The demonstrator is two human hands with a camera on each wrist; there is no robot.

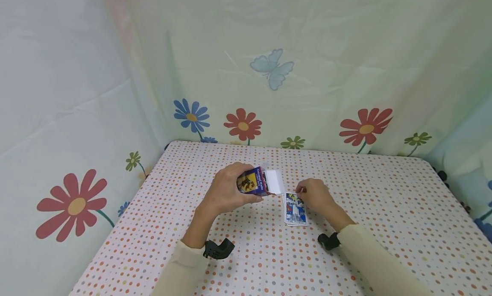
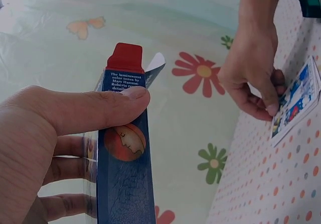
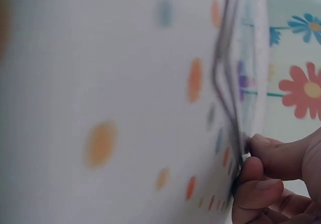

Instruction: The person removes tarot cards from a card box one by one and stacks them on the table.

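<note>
My left hand [image 1: 226,189] grips a dark blue card box [image 1: 249,183] printed "Universal Waite", holding it above the table. The box's white end flap [image 1: 274,181] hangs open toward the right. In the left wrist view, my thumb [image 2: 105,108] lies along the box's narrow side, and a red tab [image 2: 125,57] stands up at its end. A small stack of tarot cards [image 1: 295,211] lies on the table with a blue picture uppermost. My right hand [image 1: 316,195] pinches the stack's far right corner between thumb and curled fingers. The box's inside is mostly hidden.
A white tablecloth with coloured dots [image 1: 261,257] covers the table. Pale curtains [image 1: 307,44] with flowers and a butterfly hang behind it and at both sides. Each wrist wears a black camera, one at the left cuff [image 1: 219,249].
</note>
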